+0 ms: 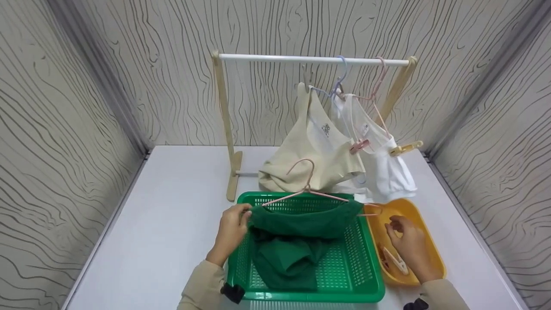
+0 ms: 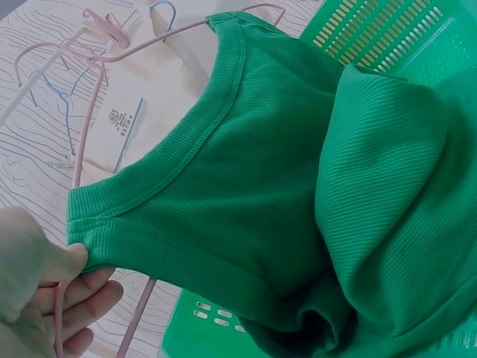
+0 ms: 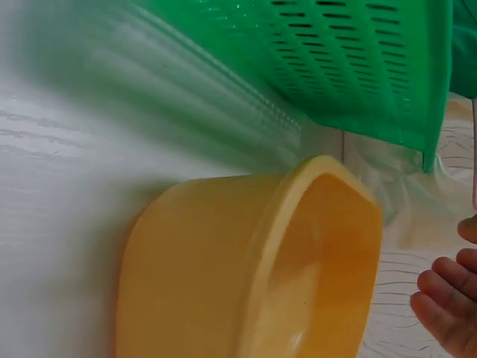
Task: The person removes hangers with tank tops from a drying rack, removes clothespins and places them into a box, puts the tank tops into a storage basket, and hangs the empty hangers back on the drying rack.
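My left hand (image 1: 231, 230) pinches one shoulder strap of a green ribbed tank top (image 1: 305, 221), with the thumb on top of the cloth and the fingers by the pink hanger (image 1: 307, 187) under it. That hanger runs through both straps, its hook pointing up and its right end sticking out past the far strap. The shirt's lower part lies bunched in the green basket (image 1: 310, 296). Above the yellow basin (image 3: 201, 268), my right hand (image 1: 409, 245) has loosely bent fingers and nothing in them. In the right wrist view only some of its fingers (image 3: 447, 291) show.
Behind the basket stands a rack with a white bar (image 1: 280, 57). A beige tank top (image 1: 292, 142) and a white garment (image 1: 385, 172) hang there, with a pink clothespin (image 1: 359, 146) and a yellow clothespin (image 1: 406, 148). A white clothespin (image 1: 397, 260) lies in the basin.
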The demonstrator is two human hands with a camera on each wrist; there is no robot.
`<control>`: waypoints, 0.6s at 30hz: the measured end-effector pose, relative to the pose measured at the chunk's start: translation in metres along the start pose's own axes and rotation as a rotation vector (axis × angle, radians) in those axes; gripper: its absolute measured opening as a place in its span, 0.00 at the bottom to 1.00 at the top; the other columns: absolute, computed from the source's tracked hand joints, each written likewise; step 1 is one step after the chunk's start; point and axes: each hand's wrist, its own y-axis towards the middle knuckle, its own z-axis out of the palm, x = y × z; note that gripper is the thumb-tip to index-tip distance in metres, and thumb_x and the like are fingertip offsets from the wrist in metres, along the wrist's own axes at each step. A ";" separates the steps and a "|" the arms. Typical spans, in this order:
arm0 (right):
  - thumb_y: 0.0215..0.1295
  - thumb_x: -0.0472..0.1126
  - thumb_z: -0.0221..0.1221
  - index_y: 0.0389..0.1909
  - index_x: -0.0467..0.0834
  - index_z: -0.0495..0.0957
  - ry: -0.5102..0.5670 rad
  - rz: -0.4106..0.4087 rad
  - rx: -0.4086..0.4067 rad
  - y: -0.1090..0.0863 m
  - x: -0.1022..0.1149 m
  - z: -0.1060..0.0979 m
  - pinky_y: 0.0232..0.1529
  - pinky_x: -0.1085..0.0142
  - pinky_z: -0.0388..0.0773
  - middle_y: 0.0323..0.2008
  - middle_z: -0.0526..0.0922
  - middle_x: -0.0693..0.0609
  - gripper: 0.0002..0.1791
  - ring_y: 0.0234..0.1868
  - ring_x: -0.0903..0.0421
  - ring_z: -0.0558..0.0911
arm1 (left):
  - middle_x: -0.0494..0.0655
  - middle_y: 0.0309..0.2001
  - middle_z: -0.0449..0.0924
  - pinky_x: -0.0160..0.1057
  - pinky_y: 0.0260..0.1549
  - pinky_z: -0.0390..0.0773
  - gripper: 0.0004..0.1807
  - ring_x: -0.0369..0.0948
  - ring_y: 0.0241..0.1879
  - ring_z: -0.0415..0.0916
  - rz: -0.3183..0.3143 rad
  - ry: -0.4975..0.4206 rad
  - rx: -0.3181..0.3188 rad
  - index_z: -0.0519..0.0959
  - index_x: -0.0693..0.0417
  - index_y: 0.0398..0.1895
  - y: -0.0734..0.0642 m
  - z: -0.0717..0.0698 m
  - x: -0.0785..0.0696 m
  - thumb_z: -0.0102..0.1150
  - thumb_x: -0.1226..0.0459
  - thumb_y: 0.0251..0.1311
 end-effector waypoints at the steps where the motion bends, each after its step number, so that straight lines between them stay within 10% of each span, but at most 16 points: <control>1: 0.53 0.27 0.64 0.35 0.29 0.78 0.003 -0.058 -0.070 0.001 0.002 0.002 0.33 0.62 0.84 0.30 0.84 0.37 0.09 0.29 0.43 0.83 | 0.56 0.39 0.84 0.39 0.39 0.84 0.07 0.47 0.40 0.82 -0.002 0.002 0.003 0.79 0.65 0.41 0.000 0.000 0.000 0.52 0.73 0.65; 8: 0.42 0.23 0.68 0.32 0.30 0.78 0.030 -0.277 -0.320 0.006 0.015 0.009 0.36 0.82 0.75 0.28 0.83 0.39 0.14 0.29 0.44 0.82 | 0.55 0.40 0.84 0.43 0.43 0.83 0.07 0.47 0.42 0.82 -0.001 0.033 0.008 0.79 0.64 0.41 -0.001 0.001 -0.001 0.53 0.72 0.65; 18: 0.39 0.24 0.72 0.43 0.35 0.80 0.091 -0.466 -0.183 0.016 0.037 0.014 0.52 0.91 0.67 0.39 0.82 0.44 0.25 0.40 0.51 0.78 | 0.54 0.39 0.84 0.44 0.44 0.82 0.06 0.47 0.42 0.82 0.003 0.043 0.013 0.80 0.63 0.41 -0.002 0.002 -0.002 0.53 0.72 0.65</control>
